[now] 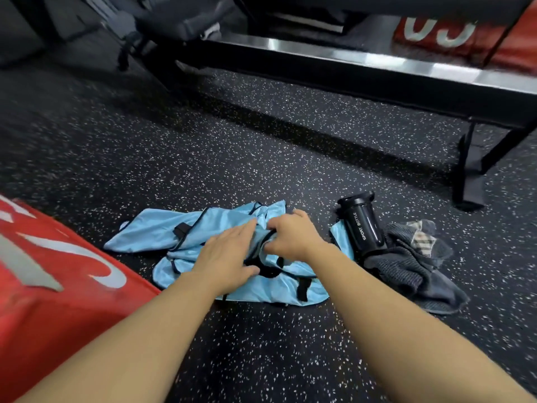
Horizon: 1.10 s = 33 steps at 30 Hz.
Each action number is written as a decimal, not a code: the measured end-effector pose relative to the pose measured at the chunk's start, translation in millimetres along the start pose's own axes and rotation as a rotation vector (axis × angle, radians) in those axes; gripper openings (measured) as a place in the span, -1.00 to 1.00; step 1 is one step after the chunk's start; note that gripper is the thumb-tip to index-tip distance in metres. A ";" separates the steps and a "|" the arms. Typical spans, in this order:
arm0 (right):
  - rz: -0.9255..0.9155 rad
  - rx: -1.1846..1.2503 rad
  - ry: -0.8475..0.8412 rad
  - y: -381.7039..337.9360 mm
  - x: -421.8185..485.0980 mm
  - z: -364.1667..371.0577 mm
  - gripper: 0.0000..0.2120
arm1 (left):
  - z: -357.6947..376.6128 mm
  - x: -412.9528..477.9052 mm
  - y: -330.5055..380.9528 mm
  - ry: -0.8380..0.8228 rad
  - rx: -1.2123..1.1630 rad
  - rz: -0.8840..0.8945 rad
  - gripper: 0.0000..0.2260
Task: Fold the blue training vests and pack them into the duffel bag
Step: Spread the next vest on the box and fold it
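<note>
Now my left hand (229,251) presses flat on the blue vest (151,231), its length running leftward from there, while my right hand (290,234) pinches its fabric.

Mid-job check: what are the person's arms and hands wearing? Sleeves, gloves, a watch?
Nothing worn shows. The left hand and right hand are gloveless, with no rings visible, and neither wrist carries a watch or band. Both forearms are bare down to the picture's edge; no sleeve comes into view.
</note>
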State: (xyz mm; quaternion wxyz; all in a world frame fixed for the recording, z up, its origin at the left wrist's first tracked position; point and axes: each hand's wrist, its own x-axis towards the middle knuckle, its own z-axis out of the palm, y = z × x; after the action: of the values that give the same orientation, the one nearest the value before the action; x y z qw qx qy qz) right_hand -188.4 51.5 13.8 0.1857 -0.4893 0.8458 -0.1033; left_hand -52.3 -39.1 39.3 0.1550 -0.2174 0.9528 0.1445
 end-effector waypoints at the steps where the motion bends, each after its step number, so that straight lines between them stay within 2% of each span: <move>1: -0.020 0.041 -0.002 -12.0 -0.7 -15.2 -0.83 | -7.1 -2.7 4.1 0.019 -0.059 -0.050 -0.14; 3: -0.034 0.143 -0.031 -32.3 -3.8 -41.1 -0.81 | -21.4 -9.8 8.3 0.091 -0.174 -0.184 -0.20; 4: -0.033 0.200 -0.066 -40.7 -6.8 -51.8 -0.84 | -29.2 -14.0 8.3 0.143 -0.181 -0.232 -0.34; 6: -0.041 0.280 -0.125 -52.2 -14.4 -71.7 -0.87 | -48.5 -26.7 6.2 0.238 -0.094 -0.280 -0.76; 7: -0.050 0.272 -0.141 -54.6 -18.2 -81.1 -0.86 | -59.0 -35.0 4.8 0.269 -0.062 -0.300 -0.90; 8: -0.052 0.232 -0.155 -56.6 -22.8 -91.6 -0.83 | -69.3 -43.4 2.8 0.295 -0.054 -0.322 -0.95; 10: -0.047 0.158 -0.128 -55.6 -30.9 -110.8 -0.86 | -87.4 -60.2 -1.6 0.332 -0.093 -0.385 -0.92; 11: -0.050 0.139 -0.102 -55.1 -35.8 -122.3 -0.97 | -96.1 -68.3 -3.6 0.352 -0.121 -0.416 -0.89; 12: -0.034 0.149 -0.073 -55.1 -40.5 -132.8 -0.87 | -104.5 -77.1 -4.8 0.371 -0.141 -0.440 -0.87; 13: -0.023 0.176 -0.044 -56.0 -45.2 -143.4 -0.80 | -113.1 -86.3 -5.8 0.380 -0.151 -0.462 -0.86; 14: -0.011 0.241 -0.010 -59.6 -51.2 -155.1 -0.82 | -121.9 -95.7 -5.8 0.389 -0.149 -0.479 -0.86; 17: -0.060 0.403 0.069 -84.1 -72.2 -187.4 -0.97 | -143.3 -122.2 -3.4 0.391 -0.132 -0.508 -0.91; 20: -0.166 0.404 0.118 -123.7 -88.2 -207.7 -0.79 | -156.2 -145.2 1.7 0.332 -0.167 -0.479 -0.92; 21: -0.209 0.364 0.123 -136.2 -92.5 -211.4 -0.80 | -159.9 -152.6 4.0 0.323 -0.241 -0.434 -0.84; 24: -0.287 0.171 0.102 -169.7 -106.6 -214.8 -0.83 | -176.7 -178.1 20.8 0.386 -0.613 -0.233 -0.32; 25: -0.293 0.134 0.101 -179.7 -110.9 -214.7 -0.83 | -183.5 -185.7 26.3 0.419 -0.708 -0.193 -0.24; 27: -0.284 0.119 0.136 -196.4 -121.0 -216.2 -0.81 | -197.8 -198.7 35.5 0.486 -0.726 -0.152 -0.31; 29: -0.293 0.172 0.226 -204.3 -128.9 -216.7 -0.85 | -208.3 -208.3 39.2 0.523 -0.539 -0.148 -0.57; 31: -0.278 0.324 0.281 -203.7 -139.0 -218.7 -0.88 | -214.0 -217.6 41.2 0.559 -0.374 -0.176 -0.82; 33: -0.232 0.456 0.281 -198.8 -151.1 -218.2 -0.79 | -219.1 -225.1 42.8 0.611 -0.306 -0.226 -0.89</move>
State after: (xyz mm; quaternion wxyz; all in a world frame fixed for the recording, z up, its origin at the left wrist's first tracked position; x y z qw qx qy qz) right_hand -53.8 81.4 315.4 0.1587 -0.5094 0.7566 -0.3780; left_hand 70.0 5.9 328.3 -0.1564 -0.3753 0.8924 0.1958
